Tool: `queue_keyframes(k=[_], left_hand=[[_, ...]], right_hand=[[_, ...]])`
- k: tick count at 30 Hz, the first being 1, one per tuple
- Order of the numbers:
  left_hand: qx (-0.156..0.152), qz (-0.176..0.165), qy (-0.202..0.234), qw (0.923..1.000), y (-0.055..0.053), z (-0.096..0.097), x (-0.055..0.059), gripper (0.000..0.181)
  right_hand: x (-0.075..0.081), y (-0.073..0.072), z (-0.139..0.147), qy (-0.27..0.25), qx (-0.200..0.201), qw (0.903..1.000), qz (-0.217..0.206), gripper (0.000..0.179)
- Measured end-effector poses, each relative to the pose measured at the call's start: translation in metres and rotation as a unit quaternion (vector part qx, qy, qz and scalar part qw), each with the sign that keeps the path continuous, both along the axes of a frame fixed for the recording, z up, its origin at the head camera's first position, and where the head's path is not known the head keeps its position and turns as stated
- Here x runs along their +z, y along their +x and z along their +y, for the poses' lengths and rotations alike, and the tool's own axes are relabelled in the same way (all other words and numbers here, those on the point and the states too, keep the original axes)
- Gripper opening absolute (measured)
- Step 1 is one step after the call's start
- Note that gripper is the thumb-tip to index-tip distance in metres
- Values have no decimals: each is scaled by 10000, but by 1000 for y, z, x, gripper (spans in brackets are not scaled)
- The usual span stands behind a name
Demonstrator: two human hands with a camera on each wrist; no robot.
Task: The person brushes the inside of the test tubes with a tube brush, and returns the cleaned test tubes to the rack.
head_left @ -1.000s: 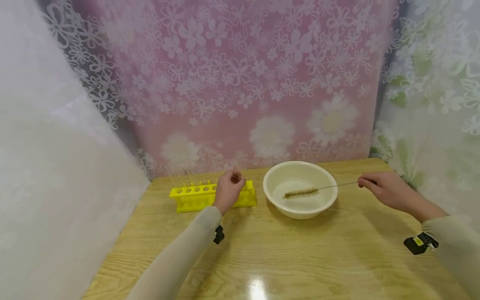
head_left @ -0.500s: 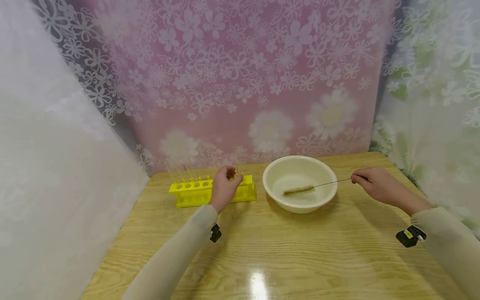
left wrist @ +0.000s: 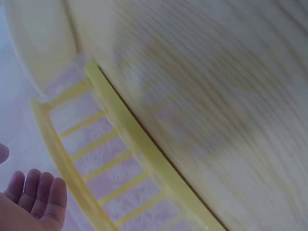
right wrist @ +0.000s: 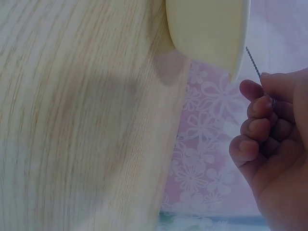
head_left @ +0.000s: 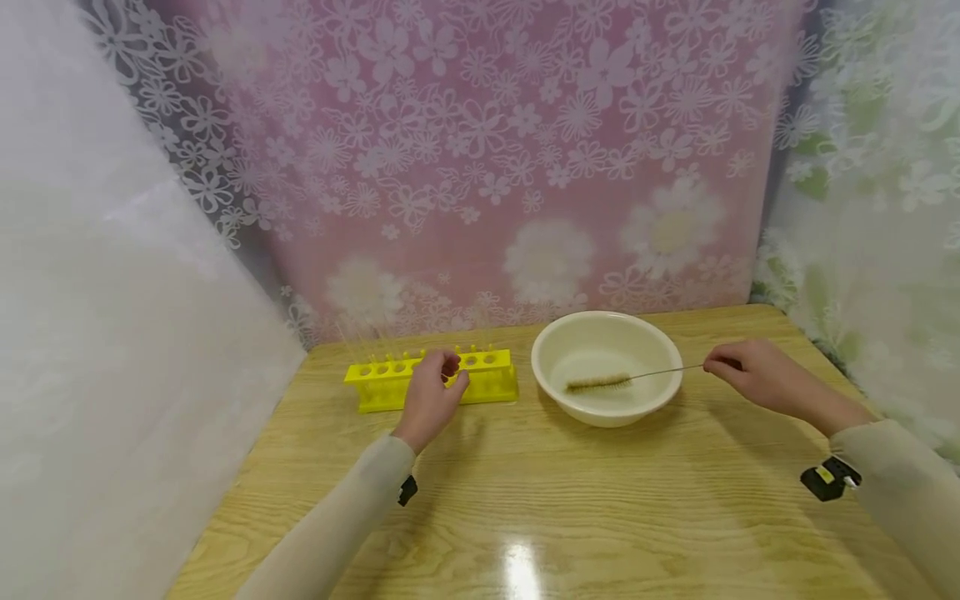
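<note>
My left hand hovers at the near side of a yellow test tube rack, with its fingers loosely bent and the thumb apart. In the left wrist view, nothing shows in that hand beside the rack's upper rail. Several clear test tubes stand at the rack's left part, and a faint one seems to rise at its right part. My right hand pinches the twisted wire handle of a test tube brush. The brush's tan bristles are inside a white basin.
The rack and basin stand side by side toward the back of a wooden table. A pink flowered curtain hangs behind them. Pale sheets enclose both sides.
My left hand has moved left and toward me, away from the rack's right part, uncovering holes there. My right hand still holds the brush over the basin, with only slight movement.
</note>
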State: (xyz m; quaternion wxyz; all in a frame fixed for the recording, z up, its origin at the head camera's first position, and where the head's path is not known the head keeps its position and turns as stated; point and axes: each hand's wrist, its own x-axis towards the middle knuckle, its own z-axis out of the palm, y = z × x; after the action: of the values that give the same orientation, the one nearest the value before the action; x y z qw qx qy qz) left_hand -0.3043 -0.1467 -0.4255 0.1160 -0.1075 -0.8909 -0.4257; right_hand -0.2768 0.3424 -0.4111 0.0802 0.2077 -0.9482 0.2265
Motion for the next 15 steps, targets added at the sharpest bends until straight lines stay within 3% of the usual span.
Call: queue_keyframes(k=[4, 9, 11, 15], left_hand=[[190, 136, -695, 9973, 6, -14, 0, 27], [649, 483, -1047, 9912, 7, -31, 3, 23], [801, 814, -1385, 9838, 6, -37, 4, 20], [1108, 1491, -2017, 9617, 0, -50, 5, 17]], right_hand=[[-1, 0, 0, 101, -4, 9999, -21, 15], [0, 0, -1, 203, -25, 9998, -15, 17], [-1, 1, -1, 223, -29, 9997, -6, 17], [-2, 1, 0, 228, -22, 9997, 31, 17]])
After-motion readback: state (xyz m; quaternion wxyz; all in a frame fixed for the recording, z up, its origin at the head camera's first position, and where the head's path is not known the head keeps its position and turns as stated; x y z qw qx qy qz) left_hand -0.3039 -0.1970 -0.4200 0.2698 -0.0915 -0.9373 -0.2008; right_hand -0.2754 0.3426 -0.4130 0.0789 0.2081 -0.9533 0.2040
